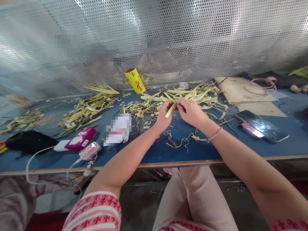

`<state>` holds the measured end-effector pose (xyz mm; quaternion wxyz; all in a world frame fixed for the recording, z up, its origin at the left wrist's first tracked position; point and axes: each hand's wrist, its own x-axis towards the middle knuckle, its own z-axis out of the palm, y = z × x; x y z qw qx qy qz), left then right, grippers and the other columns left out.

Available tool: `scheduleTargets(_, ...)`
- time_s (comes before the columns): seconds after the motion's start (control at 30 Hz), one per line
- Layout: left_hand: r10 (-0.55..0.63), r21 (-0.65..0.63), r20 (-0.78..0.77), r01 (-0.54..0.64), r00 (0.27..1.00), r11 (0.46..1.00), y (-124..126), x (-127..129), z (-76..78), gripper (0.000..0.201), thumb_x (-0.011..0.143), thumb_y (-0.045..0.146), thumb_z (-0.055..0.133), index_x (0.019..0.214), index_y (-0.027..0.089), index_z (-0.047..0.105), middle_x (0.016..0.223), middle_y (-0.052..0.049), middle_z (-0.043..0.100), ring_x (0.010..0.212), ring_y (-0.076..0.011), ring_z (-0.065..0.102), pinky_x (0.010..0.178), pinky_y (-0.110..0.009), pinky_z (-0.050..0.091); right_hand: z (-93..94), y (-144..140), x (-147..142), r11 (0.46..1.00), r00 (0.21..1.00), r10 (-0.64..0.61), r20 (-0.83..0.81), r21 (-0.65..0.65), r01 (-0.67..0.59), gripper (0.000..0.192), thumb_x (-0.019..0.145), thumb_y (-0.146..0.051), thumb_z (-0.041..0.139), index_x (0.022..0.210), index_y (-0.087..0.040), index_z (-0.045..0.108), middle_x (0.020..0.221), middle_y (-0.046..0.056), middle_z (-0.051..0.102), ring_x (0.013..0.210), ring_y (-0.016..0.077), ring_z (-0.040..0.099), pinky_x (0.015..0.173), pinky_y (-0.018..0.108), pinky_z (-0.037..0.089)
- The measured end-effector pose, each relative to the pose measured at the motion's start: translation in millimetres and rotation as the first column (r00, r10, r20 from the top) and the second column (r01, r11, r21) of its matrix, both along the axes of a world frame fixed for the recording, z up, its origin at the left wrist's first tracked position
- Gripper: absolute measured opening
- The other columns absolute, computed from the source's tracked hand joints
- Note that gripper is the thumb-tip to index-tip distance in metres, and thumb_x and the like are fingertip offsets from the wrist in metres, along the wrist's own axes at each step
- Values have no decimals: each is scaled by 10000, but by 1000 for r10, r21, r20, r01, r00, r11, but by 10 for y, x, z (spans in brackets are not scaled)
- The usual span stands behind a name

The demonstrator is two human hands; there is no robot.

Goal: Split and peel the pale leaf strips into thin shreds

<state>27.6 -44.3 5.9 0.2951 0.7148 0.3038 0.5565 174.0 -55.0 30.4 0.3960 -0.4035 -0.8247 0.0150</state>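
My left hand (164,116) and my right hand (190,112) meet above the blue table (154,150), both pinching a small pale green baby corn in its husk (170,110). The left hand holds its lower end. At its upper end, the fingers of the right hand grip the husk leaves. A thin bracelet (214,135) circles my right wrist. Behind the hands lies a heap of green husk strips (192,93), and loose corn silk (179,141) sits on the table below them.
A yellow film roll (135,80) stands by the perforated metal screen (154,38). More husks (86,107) lie left. Two phones (262,126) and cardboard (238,89) are right; a pink device (80,138), charger cable (38,157) and black pouch (29,141) are left. Blurred people sit behind the screen.
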Motion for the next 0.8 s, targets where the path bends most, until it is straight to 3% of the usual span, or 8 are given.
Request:
scheduleTargets(0.27,6,-59,39,-4,999,998,0,-1,-11,245,875,448,534,808,213,532,775,-33,585,765,-144,571,739,-319,473,14,-23,-22,1000,999,-22,-47,-5,21,138,821,-123,440,710,-203,464,619,1,491,586,131,432,597,265,319)
scheduleTargets(0.5,-53,-126,135,70,989,990,29,16,-39,231,845,445,585,849,214,575,813,-39,620,751,-139,585,728,-314,499,25,-34,-12,999,997,-21,-77,-26,19,146,812,-117,471,688,-193,491,616,-10,503,577,116,436,596,262,332)
scheduleTargets(0.67,-74,-115,158,93,985,989,79,10,-83,190,856,412,576,866,223,568,836,-41,618,781,-148,590,758,-327,502,12,-4,-7,999,998,-27,-53,-21,26,115,833,-137,465,762,-185,542,661,13,554,605,131,474,611,270,352)
scheduleTargets(0.8,-3,-68,155,14,988,998,175,-40,-120,145,875,364,549,915,230,584,922,-46,638,883,-169,602,839,-341,490,-21,28,3,1000,1000,19,1,5,-19,127,855,-156,465,873,-170,590,787,60,625,694,160,537,668,294,395)
